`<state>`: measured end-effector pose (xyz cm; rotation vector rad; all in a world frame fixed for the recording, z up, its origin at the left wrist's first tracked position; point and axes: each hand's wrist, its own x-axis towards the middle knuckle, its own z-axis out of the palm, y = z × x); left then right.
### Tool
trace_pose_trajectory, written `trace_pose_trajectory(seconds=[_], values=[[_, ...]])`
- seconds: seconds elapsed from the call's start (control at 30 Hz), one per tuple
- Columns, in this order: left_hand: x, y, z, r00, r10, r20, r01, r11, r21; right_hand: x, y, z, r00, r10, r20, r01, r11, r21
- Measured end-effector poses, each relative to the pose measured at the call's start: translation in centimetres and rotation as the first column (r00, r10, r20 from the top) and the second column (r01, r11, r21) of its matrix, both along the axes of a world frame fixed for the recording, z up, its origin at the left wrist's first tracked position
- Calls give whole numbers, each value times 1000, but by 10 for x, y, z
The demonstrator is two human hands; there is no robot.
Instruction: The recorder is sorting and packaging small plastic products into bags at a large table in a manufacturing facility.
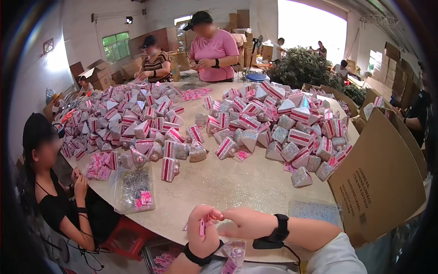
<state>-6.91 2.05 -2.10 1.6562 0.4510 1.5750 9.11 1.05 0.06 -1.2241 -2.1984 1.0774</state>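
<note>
My left hand (204, 235) is closed at the near edge of the table, with a small pink card tag (202, 227) showing between its fingers. My right hand (244, 223) comes in from the right, its fingertips pressed together against the left fingers. Whatever it pinches is too small to make out. Just below both hands lies a glittery cake-slice ornament (235, 250) with a pink tag (229, 266). A black band circles each of my wrists.
Cake-slice ornaments lie in two large heaps, a left heap (123, 114) and a right heap (283, 123). A clear tray (119, 196) holds metallic strands and pink tags; another tray (315, 211) holds pale strings. A cardboard box (378, 173) stands right. Co-workers surround the table (219, 187).
</note>
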Motion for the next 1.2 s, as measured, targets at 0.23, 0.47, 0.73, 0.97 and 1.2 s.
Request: trace_pose_trajectory(seconds=[0.23,0.47,0.73,0.97,1.2], values=[[14,12,-35,978,148,144,-119,975,-188,-1,-34,-14,950,67,305,-171,929,328],[19,32,-47,999,-33,32,39,978,-207,-6,-78,-4,849,194,491,-431,791,434],[17,27,-1,921,-76,-382,59,997,-57,-1,-51,-25,893,-8,449,-151,936,317],[17,15,-33,762,-254,-596,231,966,-118,18,-67,-9,793,-424,437,87,789,609],[-42,9,-24,656,20,-755,22,999,46,62,-145,15,950,34,-310,-104,972,-209]])
